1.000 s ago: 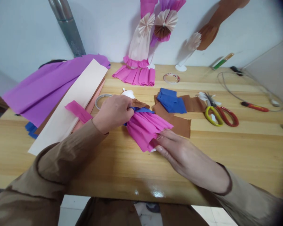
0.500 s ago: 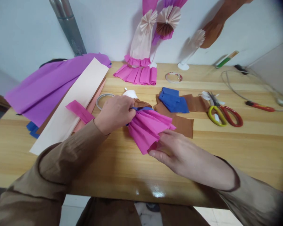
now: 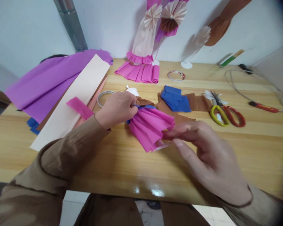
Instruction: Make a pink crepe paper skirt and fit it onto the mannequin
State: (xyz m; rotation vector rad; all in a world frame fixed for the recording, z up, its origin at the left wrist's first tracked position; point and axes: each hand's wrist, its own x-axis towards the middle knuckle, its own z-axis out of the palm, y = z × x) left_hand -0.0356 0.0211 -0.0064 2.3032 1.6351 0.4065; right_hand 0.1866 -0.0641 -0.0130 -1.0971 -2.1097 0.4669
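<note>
Between the front and back edges of the tabletop [image 3: 122, 166], a gathered pink paper skirt [image 3: 148, 127] is pinched at its blue paper waistband [image 3: 149, 106] by the left hand [image 3: 117, 108], fingers closed, its hem left apparently unheld as the right hand [image 3: 210, 157], fingers parted, has been eased back.
</note>
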